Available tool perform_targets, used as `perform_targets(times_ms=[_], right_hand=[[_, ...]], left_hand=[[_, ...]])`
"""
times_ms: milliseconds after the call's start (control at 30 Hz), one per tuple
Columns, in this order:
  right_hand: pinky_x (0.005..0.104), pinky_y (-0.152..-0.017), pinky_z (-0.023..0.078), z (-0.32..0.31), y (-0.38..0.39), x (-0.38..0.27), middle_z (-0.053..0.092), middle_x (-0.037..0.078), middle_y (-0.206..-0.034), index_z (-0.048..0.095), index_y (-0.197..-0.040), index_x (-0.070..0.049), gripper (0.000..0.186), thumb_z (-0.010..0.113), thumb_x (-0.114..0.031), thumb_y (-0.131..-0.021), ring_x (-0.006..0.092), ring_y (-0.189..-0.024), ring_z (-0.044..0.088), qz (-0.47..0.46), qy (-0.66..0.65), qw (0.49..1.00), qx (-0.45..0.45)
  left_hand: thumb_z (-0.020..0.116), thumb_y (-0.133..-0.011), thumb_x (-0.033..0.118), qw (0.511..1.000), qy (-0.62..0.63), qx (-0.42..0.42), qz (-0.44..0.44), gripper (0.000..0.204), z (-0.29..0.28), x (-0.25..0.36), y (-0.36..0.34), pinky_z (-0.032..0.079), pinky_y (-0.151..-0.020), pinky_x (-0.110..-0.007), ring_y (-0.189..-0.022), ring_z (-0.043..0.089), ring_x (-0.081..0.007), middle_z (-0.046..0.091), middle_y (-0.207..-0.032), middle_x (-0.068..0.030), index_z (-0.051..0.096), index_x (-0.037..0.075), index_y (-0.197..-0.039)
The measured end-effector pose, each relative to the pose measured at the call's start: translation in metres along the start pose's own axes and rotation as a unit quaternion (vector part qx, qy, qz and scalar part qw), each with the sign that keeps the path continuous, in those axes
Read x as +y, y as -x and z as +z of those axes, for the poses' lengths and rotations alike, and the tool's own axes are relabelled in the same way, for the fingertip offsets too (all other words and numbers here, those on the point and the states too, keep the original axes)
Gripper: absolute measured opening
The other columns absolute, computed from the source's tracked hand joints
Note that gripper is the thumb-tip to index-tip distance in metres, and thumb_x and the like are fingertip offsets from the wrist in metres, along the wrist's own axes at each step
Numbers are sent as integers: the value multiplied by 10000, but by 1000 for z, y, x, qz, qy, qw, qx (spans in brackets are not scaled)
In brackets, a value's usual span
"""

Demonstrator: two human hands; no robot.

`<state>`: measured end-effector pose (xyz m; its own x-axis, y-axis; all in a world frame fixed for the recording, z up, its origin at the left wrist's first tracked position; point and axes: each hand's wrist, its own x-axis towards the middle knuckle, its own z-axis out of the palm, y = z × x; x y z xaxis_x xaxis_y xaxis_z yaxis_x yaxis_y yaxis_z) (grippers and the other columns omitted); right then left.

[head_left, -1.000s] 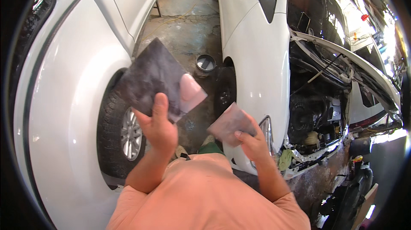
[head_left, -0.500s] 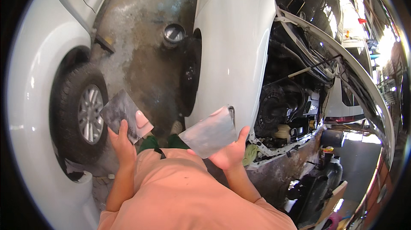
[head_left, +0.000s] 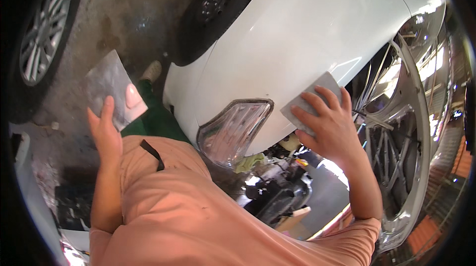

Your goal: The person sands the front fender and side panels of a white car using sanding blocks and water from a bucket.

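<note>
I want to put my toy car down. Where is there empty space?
The white fender is bare between the headlight and the wheel arch. The stained concrete floor between the two tyres looks free too. Below the headlight it is crowded with engine parts.

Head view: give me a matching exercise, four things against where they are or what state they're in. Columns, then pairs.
Things:
1. left hand
2. right hand
3. headlight
4. alloy wheel

Places or states:
A. upper left, on the neighbouring car
B. pressing a grey sanding sheet flat on the white fender
C. set in the fender's lower edge, between the two hands
D. holding a second grey sheet up, clear of the car

Pairs: 1-D, 2-B, 3-C, 4-A
</note>
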<state>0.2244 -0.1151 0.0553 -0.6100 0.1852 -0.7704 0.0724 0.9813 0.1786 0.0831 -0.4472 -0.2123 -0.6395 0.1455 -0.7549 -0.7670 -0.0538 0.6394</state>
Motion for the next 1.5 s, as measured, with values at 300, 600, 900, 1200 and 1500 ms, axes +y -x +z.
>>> perform_targets(times_ms=[300,600,900,1200,1500], right_hand=[[721,-1097,247,18,-59,-4,570,36,-1276,699,-1181,-255,371,695,-291,-811,306,-1320,442,-79,78,990,-84],[726,-1099,239,19,-74,-4,571,31,-1295,698,-1203,-276,378,693,-304,-825,302,-1325,449,-90,112,983,-113],[714,-1120,228,25,-81,-14,543,34,-1349,708,-1188,-258,362,707,-313,-830,307,-1357,412,-60,121,979,-155],[712,-1111,245,30,-70,-11,541,35,-1344,707,-1189,-258,384,723,-302,-808,305,-1350,418,-48,111,983,-136],[701,-1117,230,21,-46,-10,531,43,-1380,695,-1194,-252,390,724,-312,-809,327,-1360,410,-45,79,992,-92]], left_hand=[[684,-961,210,995,28,92,-26,649,-40,-34,-10,416,-1068,-365,-1262,520,-254,494,-1414,-177,366,-74,-1450],[656,-977,263,992,10,123,-26,659,-60,-44,-15,388,-1084,-366,-1296,487,-271,465,-1451,-191,367,-76,-1463],[648,-984,218,993,32,108,-21,626,-65,-44,-18,382,-1091,-367,-1307,480,-266,461,-1454,-191,367,-63,-1468],[647,-984,208,995,37,94,-12,620,-60,-36,-20,384,-1087,-364,-1298,487,-258,468,-1451,-176,369,-61,-1469],[648,-984,181,995,56,73,-36,594,-56,-35,-17,399,-1081,-355,-1288,501,-237,484,-1434,-155,376,-44,-1462]])
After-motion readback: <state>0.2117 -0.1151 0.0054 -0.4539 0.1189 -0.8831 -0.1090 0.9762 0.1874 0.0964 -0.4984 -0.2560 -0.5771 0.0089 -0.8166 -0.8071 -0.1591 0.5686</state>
